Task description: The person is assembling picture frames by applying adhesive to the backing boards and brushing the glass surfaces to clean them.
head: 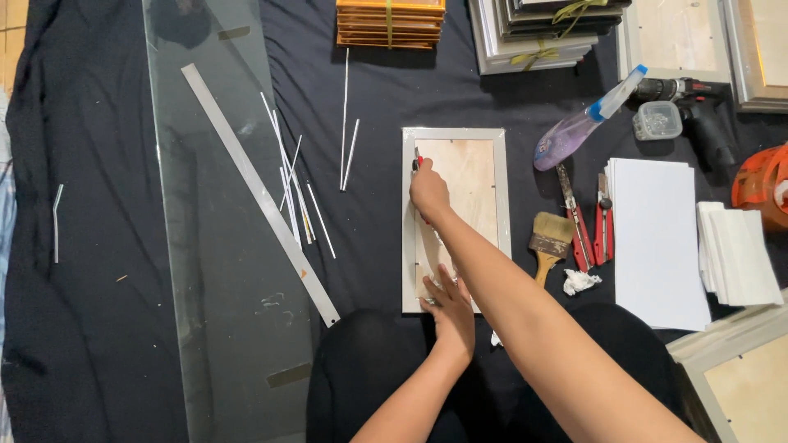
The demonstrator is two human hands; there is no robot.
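Note:
A grey picture frame (pixel 501 189) lies face down on the black cloth, its plywood backing (pixel 472 176) showing. My right hand (pixel 428 190) is closed on a small red-handled tool (pixel 417 162) at the frame's upper left inner edge. My left hand (pixel 450 308) presses flat on the backing at the frame's near end, fingers spread.
A long glass sheet (pixel 213 246) with a metal ruler (pixel 254 189) lies to the left, with thin white strips (pixel 289 180) beside it. To the right are a spray bottle (pixel 574 127), brush (pixel 548 242), red pliers (pixel 579 226), white boards (pixel 657 234), a drill (pixel 698 107). Stacked frames (pixel 390 23) sit at the top.

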